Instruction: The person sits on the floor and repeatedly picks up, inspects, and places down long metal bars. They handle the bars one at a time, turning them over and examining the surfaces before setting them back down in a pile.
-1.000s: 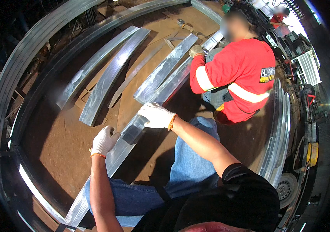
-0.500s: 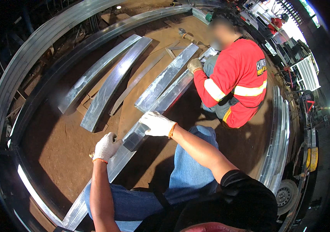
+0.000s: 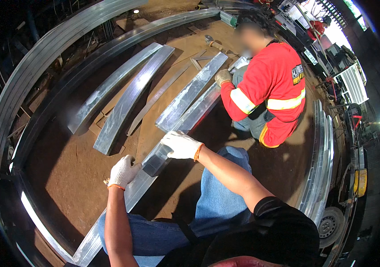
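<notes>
Beam (image 3: 138,190) lies aslant on the surface, from near its near left corner toward its far edge. Left hand (image 3: 124,172): gloved, fingers curled at the beam's left edge; cannot tell whether it grips. Right hand (image 3: 181,144): gloved, bent over the beam farther along; tightness hidden. Dark patch (image 3: 153,163) between them; shadow or joint, unclear.

Risk, my judgement: uneven pressure from the hands could tip or slide the beam, and a jolt might carry to the co-worker (image 3: 272,89) crouched by its far part. Fingers could be pinched against the loose bar (image 3: 192,91) just beside it, or cut on bare edges.

Count, near to far: two hands, one beam, one stack (image 3: 321,160) at the right edge (lengths overlap, uncountable), two curved bars (image 3: 132,100), one strip (image 3: 158,99), one loose bar, one co-worker, one tool (image 3: 213,43) toward the far edge.
</notes>
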